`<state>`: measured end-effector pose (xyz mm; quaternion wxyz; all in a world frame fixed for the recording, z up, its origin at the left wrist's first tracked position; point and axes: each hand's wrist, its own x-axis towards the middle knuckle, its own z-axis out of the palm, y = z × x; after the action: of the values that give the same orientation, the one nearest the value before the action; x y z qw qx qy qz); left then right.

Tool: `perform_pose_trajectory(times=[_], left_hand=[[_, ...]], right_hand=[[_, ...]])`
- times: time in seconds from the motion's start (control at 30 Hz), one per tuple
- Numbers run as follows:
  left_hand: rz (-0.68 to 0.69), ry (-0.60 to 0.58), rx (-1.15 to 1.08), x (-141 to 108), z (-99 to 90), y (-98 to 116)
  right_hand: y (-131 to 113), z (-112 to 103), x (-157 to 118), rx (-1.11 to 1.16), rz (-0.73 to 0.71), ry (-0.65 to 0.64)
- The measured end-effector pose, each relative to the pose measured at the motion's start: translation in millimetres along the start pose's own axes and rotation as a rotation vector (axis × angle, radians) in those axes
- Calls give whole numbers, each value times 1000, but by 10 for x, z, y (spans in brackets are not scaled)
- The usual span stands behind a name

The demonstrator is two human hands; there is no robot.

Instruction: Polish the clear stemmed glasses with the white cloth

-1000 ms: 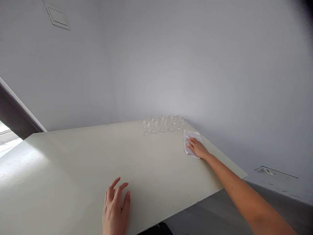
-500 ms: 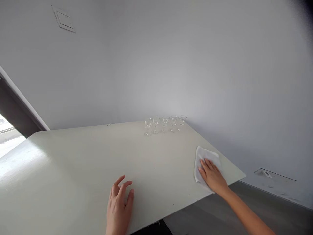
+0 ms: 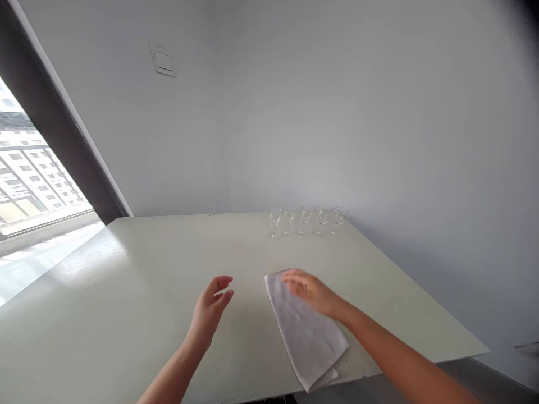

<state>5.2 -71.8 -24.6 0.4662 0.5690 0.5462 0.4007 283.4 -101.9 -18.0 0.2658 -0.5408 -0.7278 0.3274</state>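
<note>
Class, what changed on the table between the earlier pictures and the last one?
The white cloth has slid left toward the near edge, opened out longer, under the right hand. The left hand has lifted. The five stemmed glasses stayed in their row.

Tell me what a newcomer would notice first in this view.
A white cloth on the pale table draws the eye first, with the right hand over its far end and the left hand open beside it. Five stemmed glasses stand in a row at the table's far edge, and a bright window shows at left.
</note>
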Motion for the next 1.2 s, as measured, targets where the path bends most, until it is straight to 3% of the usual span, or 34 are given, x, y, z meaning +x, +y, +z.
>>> perform_pose_trajectory(times=[0.13, 0.23, 0.37, 0.5, 0.6, 0.7, 0.8, 0.87, 0.93, 1.1, 1.2], left_hand=[[17, -51, -77, 613, 274, 137], [-28, -96, -64, 1155, 675, 180], [-78, -123, -78, 1718, 1233, 181], [-66, -127, -93, 2064, 1647, 109], [-32, -132, -84, 2225, 1832, 25], [11, -109, -50, 2303, 1873, -66], [21, -46, -26, 2343, 1673, -164], [9, 24, -16, 2379, 1355, -232], [-10, 114, -8, 2425, 890, -300], [-73, 373, 17, 2459, -542, -455], [-125, 492, 21, 2403, -1216, -546]], right_hand=[[384, -201, 770, 422, 274, 529], [724, -226, 1286, 510, 370, 710], [985, -188, 1728, 548, 397, 807], [1097, -130, 1948, 589, 382, 834], [1155, -86, 1995, 599, 348, 825], [1187, -49, 1973, 595, 319, 811], [1187, -16, 1931, 585, 301, 800], [1176, 4, 1909, 577, 289, 800], [1164, 21, 1897, 569, 276, 799], [1157, 44, 1894, 540, 245, 771], [1176, 50, 1896, 519, 240, 762]])
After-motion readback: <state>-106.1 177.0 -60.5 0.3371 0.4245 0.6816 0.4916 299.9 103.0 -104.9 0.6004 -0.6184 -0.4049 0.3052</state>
